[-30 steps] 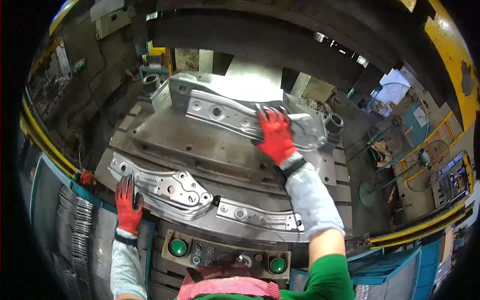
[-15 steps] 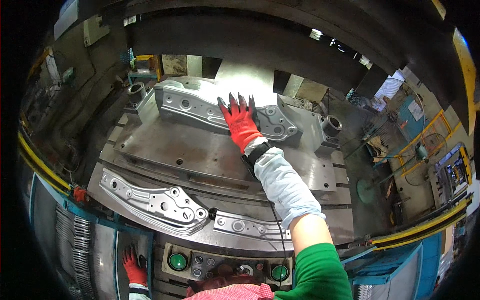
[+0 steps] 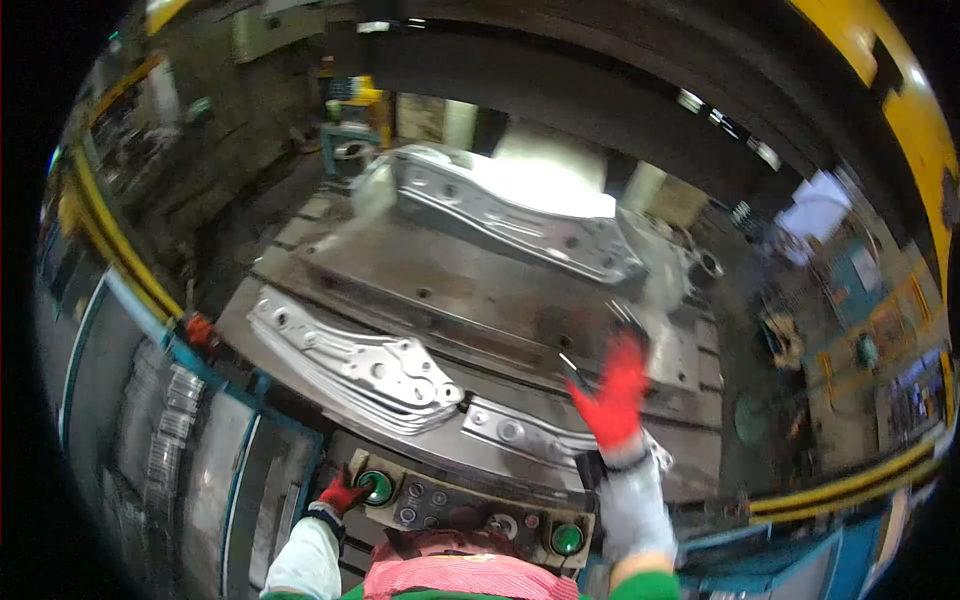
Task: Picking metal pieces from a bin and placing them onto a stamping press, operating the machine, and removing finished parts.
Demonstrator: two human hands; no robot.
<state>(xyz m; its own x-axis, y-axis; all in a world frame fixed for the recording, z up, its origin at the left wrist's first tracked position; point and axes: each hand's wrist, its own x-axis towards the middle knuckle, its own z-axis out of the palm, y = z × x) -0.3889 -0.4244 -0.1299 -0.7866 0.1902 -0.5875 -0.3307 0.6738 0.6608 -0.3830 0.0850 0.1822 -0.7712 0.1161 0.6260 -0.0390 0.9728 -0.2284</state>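
My right hand (image 3: 614, 392), in a red glove with dark fingertips, is blurred by motion above the right side of the metal press bed (image 3: 480, 330). It is open with nothing in it, thumb apart from the fingers. My left hand (image 3: 343, 494), also red-gloved, has its fingers stretched to the left green push button (image 3: 375, 488) on the control panel. A long stamped metal panel (image 3: 510, 222) lies on the die at the back. Nested similar panels (image 3: 355, 362) lie front left on the bed. Another stamped part (image 3: 512, 431) lies right of them, partly behind my right wrist.
A second green button (image 3: 567, 539) sits at the control panel's right end. The dark press ram (image 3: 560, 90) spans above the die. A guide post (image 3: 705, 264) stands at the die's right. Yellow rails (image 3: 850, 489) flank the front; a fan and frames stand at right.
My right hand has left the panel on the die and come back toward me, to the right. My left hand has moved up and right to the green button. The whole view has shifted.
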